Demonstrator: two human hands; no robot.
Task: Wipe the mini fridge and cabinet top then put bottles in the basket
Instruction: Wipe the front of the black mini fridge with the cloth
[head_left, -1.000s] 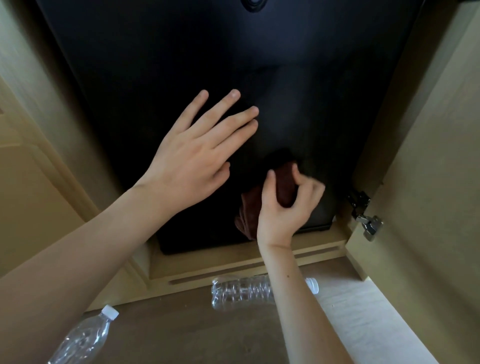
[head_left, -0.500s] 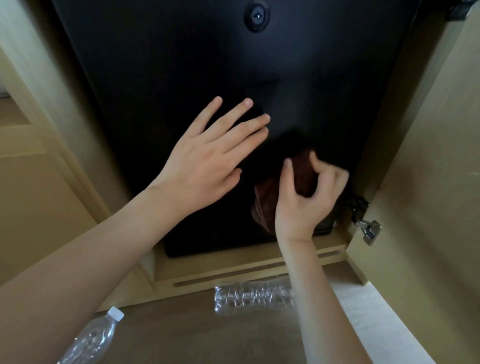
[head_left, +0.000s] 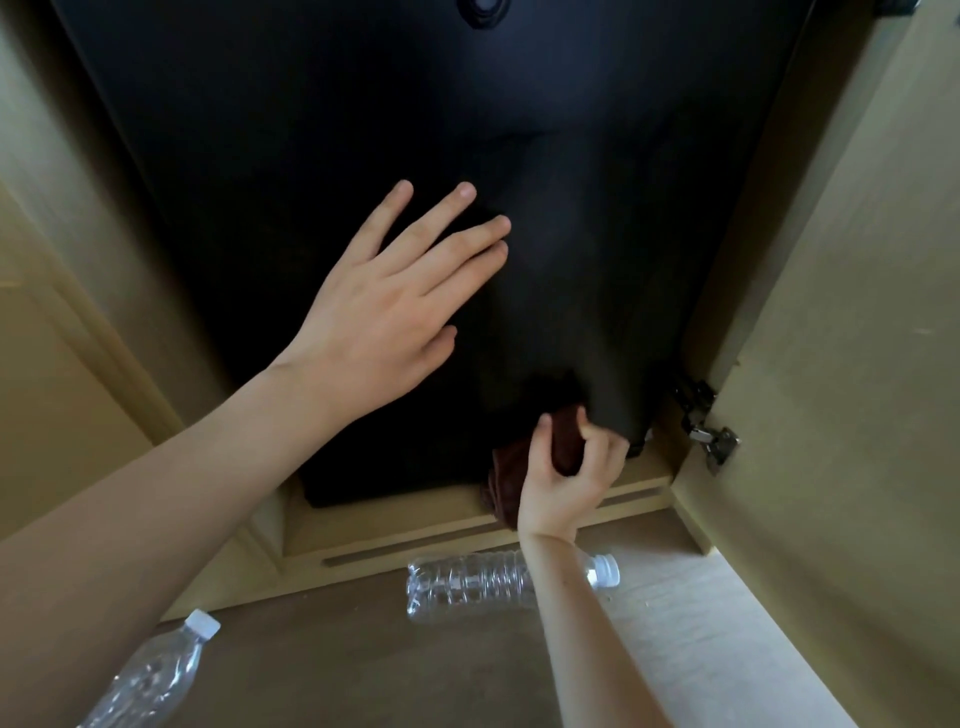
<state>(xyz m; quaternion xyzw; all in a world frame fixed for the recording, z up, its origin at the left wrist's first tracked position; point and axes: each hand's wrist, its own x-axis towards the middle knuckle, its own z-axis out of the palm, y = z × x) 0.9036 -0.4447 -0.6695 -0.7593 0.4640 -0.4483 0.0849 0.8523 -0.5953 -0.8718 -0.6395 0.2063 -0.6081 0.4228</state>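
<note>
The left hand lies flat on the black fridge, fingers straight and spread, holding nothing. The right hand clutches a brown cloth, fingers curled round it, at the fridge's lower right corner, just above the cabinet base. 2 clear bottles lie on their sides on the floor. The right bottle is partly behind the right forearm, and the left bottle is well apart from it. The door stands open, its hinge near the cloth.
</note>
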